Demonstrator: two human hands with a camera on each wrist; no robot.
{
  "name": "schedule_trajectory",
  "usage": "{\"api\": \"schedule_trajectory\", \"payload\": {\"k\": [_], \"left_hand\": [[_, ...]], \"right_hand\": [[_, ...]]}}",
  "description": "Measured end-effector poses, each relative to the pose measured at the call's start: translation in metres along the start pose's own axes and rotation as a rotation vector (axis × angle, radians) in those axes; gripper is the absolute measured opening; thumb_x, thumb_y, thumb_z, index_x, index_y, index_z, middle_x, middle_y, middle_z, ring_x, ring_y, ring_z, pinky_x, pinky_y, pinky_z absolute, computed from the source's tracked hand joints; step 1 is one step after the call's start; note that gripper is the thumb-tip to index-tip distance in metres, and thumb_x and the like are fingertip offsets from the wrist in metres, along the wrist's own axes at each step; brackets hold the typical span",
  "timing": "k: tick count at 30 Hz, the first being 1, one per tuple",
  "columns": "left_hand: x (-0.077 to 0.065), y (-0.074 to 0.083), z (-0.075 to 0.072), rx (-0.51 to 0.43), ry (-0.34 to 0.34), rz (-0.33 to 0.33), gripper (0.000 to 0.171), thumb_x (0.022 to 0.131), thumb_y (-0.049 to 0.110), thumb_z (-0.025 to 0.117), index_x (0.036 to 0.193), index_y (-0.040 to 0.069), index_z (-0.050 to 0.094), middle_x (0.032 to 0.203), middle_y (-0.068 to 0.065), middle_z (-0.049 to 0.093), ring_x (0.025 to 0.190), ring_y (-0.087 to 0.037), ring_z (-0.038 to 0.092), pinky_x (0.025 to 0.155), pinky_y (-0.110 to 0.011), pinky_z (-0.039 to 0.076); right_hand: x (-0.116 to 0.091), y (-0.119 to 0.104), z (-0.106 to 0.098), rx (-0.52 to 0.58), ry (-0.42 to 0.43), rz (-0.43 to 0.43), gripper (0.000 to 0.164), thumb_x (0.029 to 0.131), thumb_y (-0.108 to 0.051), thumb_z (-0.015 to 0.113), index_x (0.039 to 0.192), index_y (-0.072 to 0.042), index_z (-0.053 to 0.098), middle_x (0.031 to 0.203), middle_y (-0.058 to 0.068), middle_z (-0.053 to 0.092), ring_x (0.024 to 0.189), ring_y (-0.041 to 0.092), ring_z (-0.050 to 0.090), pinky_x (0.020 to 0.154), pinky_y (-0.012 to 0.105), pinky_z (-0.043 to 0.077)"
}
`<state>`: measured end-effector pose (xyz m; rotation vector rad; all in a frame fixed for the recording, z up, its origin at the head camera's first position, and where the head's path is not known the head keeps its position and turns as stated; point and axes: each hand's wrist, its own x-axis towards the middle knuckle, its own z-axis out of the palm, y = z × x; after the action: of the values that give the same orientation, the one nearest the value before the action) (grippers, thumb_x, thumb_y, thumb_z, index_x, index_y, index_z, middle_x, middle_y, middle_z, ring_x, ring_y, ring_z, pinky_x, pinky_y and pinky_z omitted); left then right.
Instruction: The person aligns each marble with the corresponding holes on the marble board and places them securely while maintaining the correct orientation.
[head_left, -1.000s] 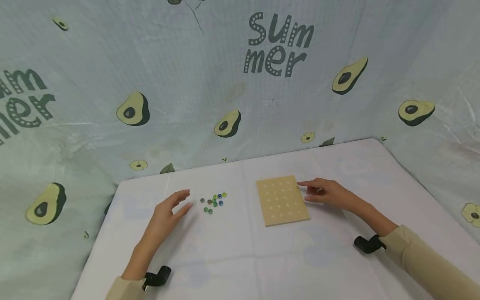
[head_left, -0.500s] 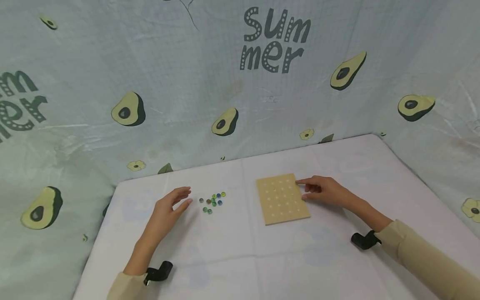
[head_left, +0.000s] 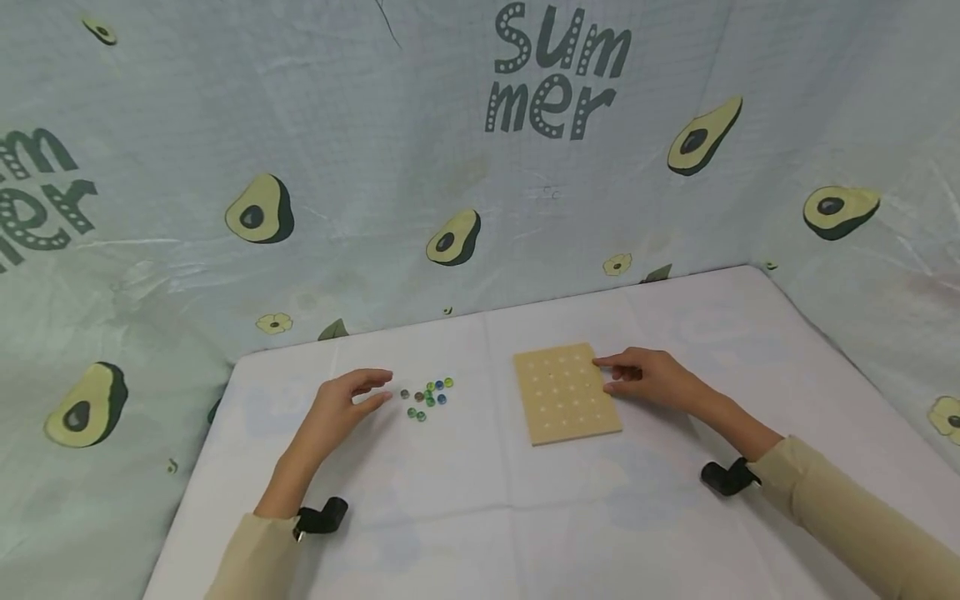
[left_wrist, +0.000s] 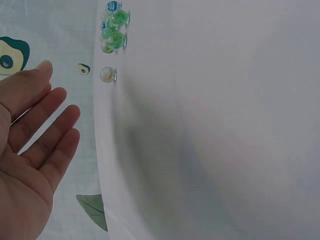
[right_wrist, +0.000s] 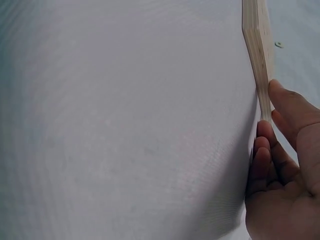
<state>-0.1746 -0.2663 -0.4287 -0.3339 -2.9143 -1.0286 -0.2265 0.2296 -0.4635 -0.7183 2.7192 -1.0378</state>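
Several glass marbles [head_left: 431, 401], green, blue, yellow and brownish, lie in a loose cluster on the white cloth in the head view. Just left of them is my left hand [head_left: 343, 408], its thumb and fingers spread apart with nothing between them. In the left wrist view a clear marble [left_wrist: 107, 75] sits nearest that hand. A flat square wooden board [head_left: 567, 393] with rows of pale dimples lies to the right. My right hand [head_left: 651, 379] touches the board's right edge with index finger and thumb, the other fingers bent; whether it pinches the edge is not plain.
A white cloth [head_left: 450, 533] covers the table. Behind and at both sides hangs a pale curtain [head_left: 360, 150] printed with avocados and lettering. Black wrist cameras [head_left: 322, 515] are strapped to both forearms.
My left hand has moved a little right, closer to the marbles. My right thumb has come closer to the board's edge. The board and marbles keep their places; the head view has shifted slightly.
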Motion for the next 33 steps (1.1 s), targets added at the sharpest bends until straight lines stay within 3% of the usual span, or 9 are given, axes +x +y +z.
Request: {"api": "schedule_trajectory", "payload": {"k": [4, 10, 15, 23, 33], "left_hand": [[0.007, -0.004, -0.001, -0.032, -0.046, -0.004, 0.034, 0.093, 0.015, 0.076, 0.125, 0.004, 0.071, 0.122, -0.011, 0.072, 0.111, -0.033, 0.068, 0.093, -0.048, 0.056], [0.019, -0.015, 0.006, -0.055, -0.092, -0.060, 0.029, 0.091, 0.015, 0.078, 0.118, 0.004, 0.075, 0.110, -0.010, 0.075, 0.097, -0.023, 0.069, 0.080, -0.031, 0.057], [0.026, -0.015, 0.012, -0.042, -0.108, -0.083, 0.027, 0.089, 0.013, 0.080, 0.113, 0.002, 0.076, 0.106, -0.010, 0.075, 0.094, -0.022, 0.070, 0.080, -0.035, 0.058], [0.037, -0.021, 0.014, 0.001, -0.158, -0.050, 0.020, 0.087, 0.016, 0.082, 0.105, 0.010, 0.080, 0.098, -0.002, 0.074, 0.085, -0.014, 0.065, 0.077, -0.033, 0.055], [0.039, -0.024, 0.017, -0.002, -0.129, -0.026, 0.016, 0.086, 0.015, 0.083, 0.101, 0.011, 0.081, 0.095, -0.001, 0.074, 0.082, -0.013, 0.065, 0.073, -0.030, 0.054]], "right_hand": [[0.001, 0.001, 0.000, -0.007, 0.000, 0.001, 0.047, 0.091, -0.024, 0.078, 0.134, -0.007, 0.068, 0.093, -0.004, 0.061, 0.078, 0.011, 0.051, 0.066, 0.023, 0.046], [0.003, 0.003, 0.002, -0.002, 0.007, 0.006, 0.047, 0.090, -0.024, 0.079, 0.133, -0.007, 0.068, 0.092, -0.005, 0.061, 0.077, 0.010, 0.051, 0.066, 0.023, 0.046], [0.001, -0.002, 0.000, 0.001, 0.004, 0.024, 0.048, 0.091, -0.025, 0.079, 0.133, -0.006, 0.068, 0.093, -0.004, 0.061, 0.078, 0.011, 0.050, 0.066, 0.023, 0.045], [0.000, -0.003, 0.001, -0.002, 0.012, 0.034, 0.048, 0.091, -0.025, 0.079, 0.133, -0.006, 0.068, 0.093, -0.003, 0.061, 0.077, 0.010, 0.050, 0.066, 0.023, 0.044], [0.000, -0.003, 0.001, 0.002, 0.016, 0.032, 0.048, 0.091, -0.026, 0.079, 0.132, -0.006, 0.068, 0.093, -0.003, 0.060, 0.077, 0.011, 0.049, 0.065, 0.023, 0.043]]}}
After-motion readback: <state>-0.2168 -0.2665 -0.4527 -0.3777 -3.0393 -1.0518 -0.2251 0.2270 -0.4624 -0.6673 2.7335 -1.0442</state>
